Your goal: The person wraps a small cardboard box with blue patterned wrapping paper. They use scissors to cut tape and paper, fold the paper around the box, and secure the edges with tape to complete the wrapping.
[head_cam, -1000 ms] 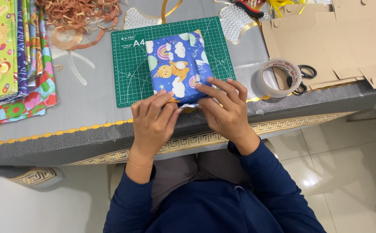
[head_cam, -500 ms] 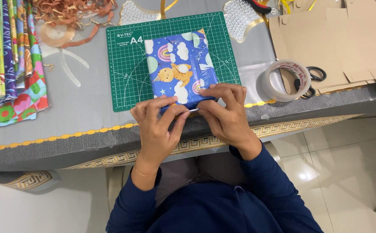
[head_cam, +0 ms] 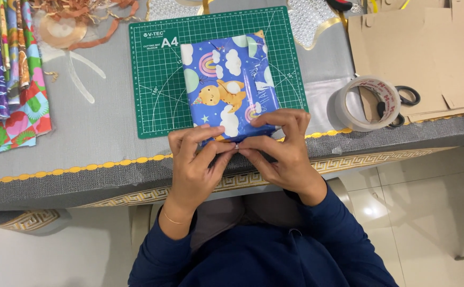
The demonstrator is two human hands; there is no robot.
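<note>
Blue patterned paper covers the wrapped box (head_cam: 231, 85); its near end is hidden by the left hand (head_cam: 195, 159) and right hand (head_cam: 279, 146), both pinched closed on it.

Wrapped parcel (head_cam: 231, 85) lies on the cutting mat (head_cam: 155, 79), which lies on the table (head_cam: 99, 133); left hand (head_cam: 194, 159) and right hand (head_cam: 279, 146) meet at the parcel's near end, fingertips touching. Left of the mat: folded wrapping sheets (head_cam: 6, 74) at the table's left edge, ribbon spool (head_cam: 61, 29) behind and between. Right of the mat: tape roll (head_cam: 367, 103), with scissors (head_cam: 404, 98) just beside it, and cardboard pieces (head_cam: 418, 48) behind them.
</note>
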